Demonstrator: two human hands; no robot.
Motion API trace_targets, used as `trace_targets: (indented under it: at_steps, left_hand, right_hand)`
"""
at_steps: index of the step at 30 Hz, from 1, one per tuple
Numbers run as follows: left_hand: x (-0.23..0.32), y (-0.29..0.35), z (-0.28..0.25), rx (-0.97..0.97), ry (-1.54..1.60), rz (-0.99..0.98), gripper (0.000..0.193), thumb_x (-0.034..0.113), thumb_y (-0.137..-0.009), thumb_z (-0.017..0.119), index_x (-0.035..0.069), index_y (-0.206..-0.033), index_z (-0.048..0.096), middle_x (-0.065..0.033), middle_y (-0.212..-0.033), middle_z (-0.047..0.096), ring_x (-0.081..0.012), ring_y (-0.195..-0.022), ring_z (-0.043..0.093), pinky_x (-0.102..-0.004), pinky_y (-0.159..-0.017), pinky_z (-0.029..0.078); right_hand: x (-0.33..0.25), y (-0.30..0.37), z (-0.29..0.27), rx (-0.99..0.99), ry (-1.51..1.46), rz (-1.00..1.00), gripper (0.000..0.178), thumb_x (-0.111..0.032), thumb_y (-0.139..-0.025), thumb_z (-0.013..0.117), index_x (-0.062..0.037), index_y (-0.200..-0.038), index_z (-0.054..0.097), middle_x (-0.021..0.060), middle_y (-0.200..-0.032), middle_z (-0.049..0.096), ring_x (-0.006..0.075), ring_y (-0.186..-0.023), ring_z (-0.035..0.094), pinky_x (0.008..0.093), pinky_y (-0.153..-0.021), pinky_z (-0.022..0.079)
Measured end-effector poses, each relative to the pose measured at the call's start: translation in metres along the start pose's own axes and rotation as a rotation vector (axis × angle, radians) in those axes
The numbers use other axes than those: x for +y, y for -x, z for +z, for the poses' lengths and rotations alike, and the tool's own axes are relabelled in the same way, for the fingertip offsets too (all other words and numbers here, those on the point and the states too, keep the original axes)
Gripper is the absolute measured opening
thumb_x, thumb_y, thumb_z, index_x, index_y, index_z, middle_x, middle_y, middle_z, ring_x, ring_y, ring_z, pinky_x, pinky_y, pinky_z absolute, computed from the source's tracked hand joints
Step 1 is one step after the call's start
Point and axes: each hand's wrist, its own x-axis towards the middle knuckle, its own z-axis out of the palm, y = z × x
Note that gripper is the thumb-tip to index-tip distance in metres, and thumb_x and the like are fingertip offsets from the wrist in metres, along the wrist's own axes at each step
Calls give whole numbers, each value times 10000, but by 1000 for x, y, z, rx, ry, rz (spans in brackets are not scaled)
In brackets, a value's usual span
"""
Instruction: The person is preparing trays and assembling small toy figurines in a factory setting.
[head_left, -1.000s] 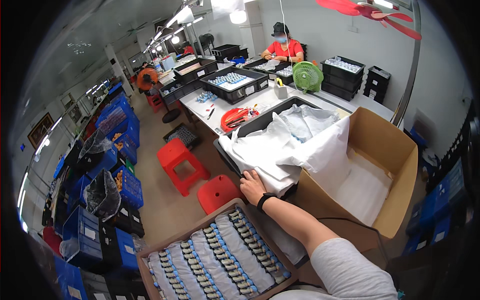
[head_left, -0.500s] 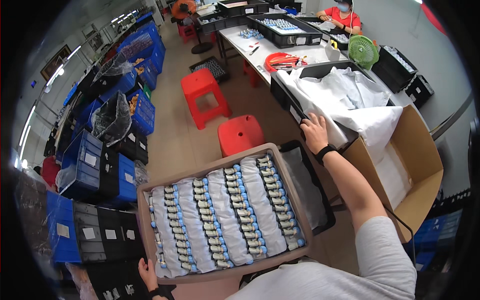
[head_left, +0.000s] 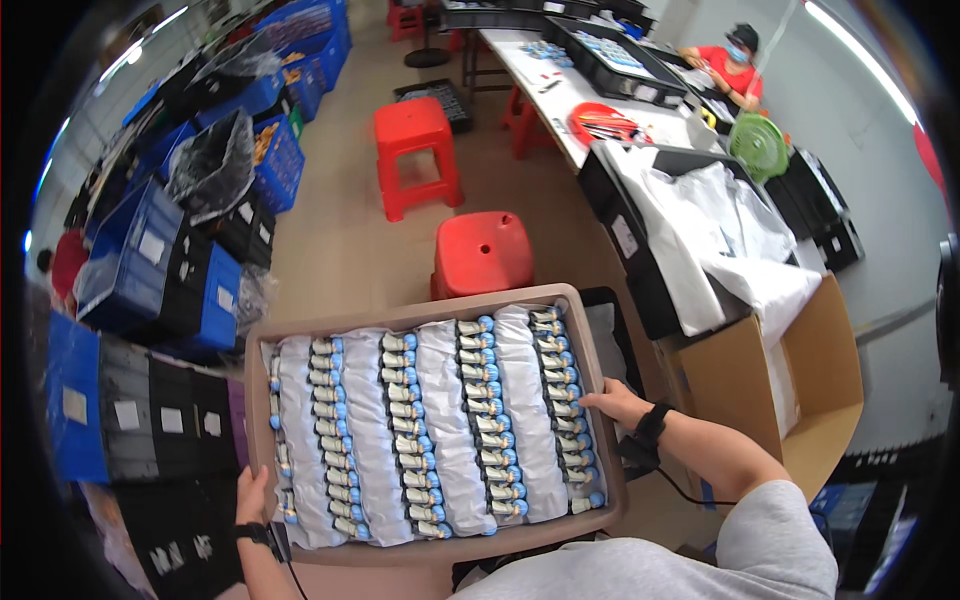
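Note:
A large brownish tray (head_left: 430,312) is right in front of me. Rows of small figurines (head_left: 407,430) with blue heads and pale bodies lie in it, parted by strips of white wrapping sheet (head_left: 362,430). At the tray's lower left side, my left hand (head_left: 252,496) is closed on the rim. My right hand (head_left: 618,403) grips the right rim, its fingertips reaching over the edge. The undersides of the tray and parts of both hands are hidden.
Beyond the tray stand red stools (head_left: 484,250). At the right are a black bin (head_left: 625,235) with white sheeting and an open cardboard box (head_left: 825,365). Blue and black crates (head_left: 75,400) line the left. A co-worker in red (head_left: 735,75) sits at the far white table (head_left: 510,50).
My right hand has left the black bin's edge and come down onto the tray's right rim. My left hand has moved up along the left side and now grips the rim.

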Motion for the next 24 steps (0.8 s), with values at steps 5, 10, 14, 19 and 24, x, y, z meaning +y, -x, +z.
trace_targets:
  at_steps: [5, 10, 14, 19, 24]
  left_hand:
    - [-9, -1, 15, 130, -10, 5, 242, 143, -852, 501, -20, -1029, 518, -52, -923, 583, -134, -817, 527, -278, -733, 409]
    - [-68, -10, 14, 237, -75, -59, 459, 196, -837, 537, -108, -1156, 408, -163, -1120, 507, -208, -1025, 480, -292, -864, 365]
    - [15, 32, 85, 278, -25, -42, 329, 188, -817, 544, -67, -1021, 508, -160, -978, 577, -227, -909, 544, -332, -769, 417]
    - [17, 17, 120, 209, -167, 24, 334, 262, -796, 550, -45, -924, 516, -226, -880, 582, -352, -851, 564, -393, -716, 428]
    - [11, 19, 119, 195, -139, -4, 363, 280, -804, 534, -45, -960, 498, -234, -957, 563, -379, -927, 527, -415, -771, 414]
  right_hand:
    - [-49, 22, 5, 0, 269, 86, 447, -210, -693, 637, 104, -988, 518, 143, -908, 575, 204, -827, 548, 304, -731, 435]
    - [-62, 4, -19, 86, 390, 4, 535, -299, -658, 664, 112, -963, 507, 126, -874, 561, 183, -775, 524, 293, -669, 432]
    - [-52, -7, -55, 210, 402, -9, 503, -284, -635, 666, 114, -920, 554, 138, -873, 587, 191, -803, 555, 297, -718, 441]
    - [20, -36, -98, 330, 286, 81, 593, -259, -607, 664, 139, -1017, 505, 202, -979, 565, 266, -879, 557, 337, -748, 448]
    - [9, -31, -86, 367, 257, 158, 614, -236, -624, 660, 117, -1078, 445, 189, -976, 553, 284, -881, 551, 366, -774, 438]
